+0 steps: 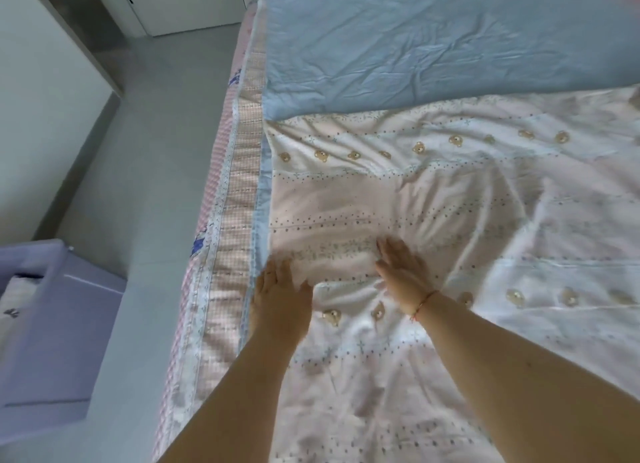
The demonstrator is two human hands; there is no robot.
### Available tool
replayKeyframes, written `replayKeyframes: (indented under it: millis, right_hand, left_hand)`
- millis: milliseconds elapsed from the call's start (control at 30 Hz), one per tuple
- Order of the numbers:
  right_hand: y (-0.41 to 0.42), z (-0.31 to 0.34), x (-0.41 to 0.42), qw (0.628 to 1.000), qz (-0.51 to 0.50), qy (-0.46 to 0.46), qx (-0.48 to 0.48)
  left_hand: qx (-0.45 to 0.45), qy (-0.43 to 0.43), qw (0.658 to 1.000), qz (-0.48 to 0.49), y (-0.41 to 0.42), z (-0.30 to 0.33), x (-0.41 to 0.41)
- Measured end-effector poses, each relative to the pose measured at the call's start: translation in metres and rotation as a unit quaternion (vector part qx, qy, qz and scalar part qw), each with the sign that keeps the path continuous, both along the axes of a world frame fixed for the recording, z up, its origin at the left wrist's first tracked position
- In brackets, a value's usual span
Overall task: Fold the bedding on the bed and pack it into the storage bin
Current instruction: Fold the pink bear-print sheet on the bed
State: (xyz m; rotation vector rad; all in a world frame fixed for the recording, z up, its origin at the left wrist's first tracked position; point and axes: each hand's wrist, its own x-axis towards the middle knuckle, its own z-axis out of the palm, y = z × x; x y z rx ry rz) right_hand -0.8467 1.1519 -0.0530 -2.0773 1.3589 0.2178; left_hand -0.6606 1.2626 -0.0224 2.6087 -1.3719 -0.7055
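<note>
A pale quilt (450, 199) printed with small bears and dotted stripes lies spread over the bed, creased around the middle. Its blue underside (433, 43) shows at the far end, where the quilt is turned back. My left hand (282, 292) lies flat on the quilt beside its left edge, fingers straight. My right hand (403, 270) presses flat on the quilt a little further right, fingers straight and pointing away from me; a red string circles its wrist. A purple fabric storage bin (52, 324) stands on the floor left of the bed, with patterned fabric showing inside it.
The bed's left side (221, 220) is covered by a pink checked sheet with a lace-like strip. Grey floor (145, 185) runs between the bed and the wall at left. White cupboard doors (180, 1) stand at the far end of the room.
</note>
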Motion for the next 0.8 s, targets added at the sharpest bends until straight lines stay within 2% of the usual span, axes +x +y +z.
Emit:
replayKeyframes:
  millis: [67, 133, 200, 333, 433, 500, 567, 733, 800]
  right_hand:
    - [0.039, 0.002, 0.003, 1.000, 0.026, 0.004, 0.015]
    - [0.070, 0.007, -0.002, 0.998, 0.053, -0.008, 0.038]
    - [0.099, 0.014, -0.015, 0.994, 0.086, -0.027, 0.056]
    - [0.145, 0.026, -0.043, 0.975, 0.004, -0.174, 0.138]
    - [0.162, 0.035, -0.058, 0.964, -0.047, -0.210, 0.157]
    - [0.166, 0.042, -0.068, 0.966, -0.074, -0.216, 0.123]
    - [0.167, 0.049, -0.076, 0.971, -0.097, -0.200, 0.091]
    - [0.195, 0.046, -0.086, 0.983, -0.079, -0.120, 0.113]
    - [0.212, 0.044, -0.084, 0.981, -0.089, -0.125, 0.118]
  left_hand:
    - [-0.046, 0.005, 0.994, 0.097, 0.028, 0.011, -0.016]
    - [-0.043, 0.028, 0.980, 0.193, 0.054, 0.016, -0.024]
    - [-0.025, 0.089, 0.965, 0.244, 0.076, 0.019, -0.030]
    - [-0.008, 0.234, 0.949, 0.212, 0.102, 0.013, -0.034]
    - [-0.075, 0.249, 0.922, 0.287, 0.113, 0.021, -0.009]
    - [-0.103, 0.243, 0.910, 0.319, 0.120, 0.027, 0.009]
    - [-0.086, 0.254, 0.918, 0.294, 0.122, 0.034, 0.011]
    - [-0.011, 0.332, 0.896, 0.294, 0.145, 0.042, -0.015]
    - [0.000, 0.364, 0.884, 0.292, 0.167, 0.042, -0.021]
